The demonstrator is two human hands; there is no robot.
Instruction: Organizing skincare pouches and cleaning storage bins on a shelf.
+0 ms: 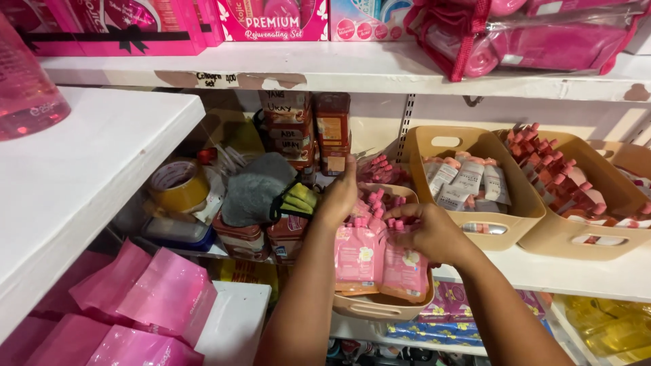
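Shelving (380,71) in white fills the view, with a long upper shelf carrying pink boxed gift sets (271,20) and a clear pink-trimmed pouch (536,37). A second white shelf (88,163) juts in at the left edge, a pink bottle (27,95) at its far left corner. Below, on the lower shelf (576,274), stand two beige plastic bins: the middle bin (475,203) holds pale tubes, and the right bin (583,230) holds pink-capped tubes. A third beige bin (380,308) sits at that shelf's front edge, tipped toward the viewer, packed with pink spouted pouches (358,261). To its left lie a grey cloth (254,186), a roll of brown tape (178,184) and small brown jars (241,237). Pink foil bags (146,291) lean in the bottom left corner. The left hand (339,193) reaches into the back of the tipped bin, fingers narrow and pressed flat against the pouches there. The right hand (430,230) grips the tops of the front pouches, fingers curled closed around their caps.
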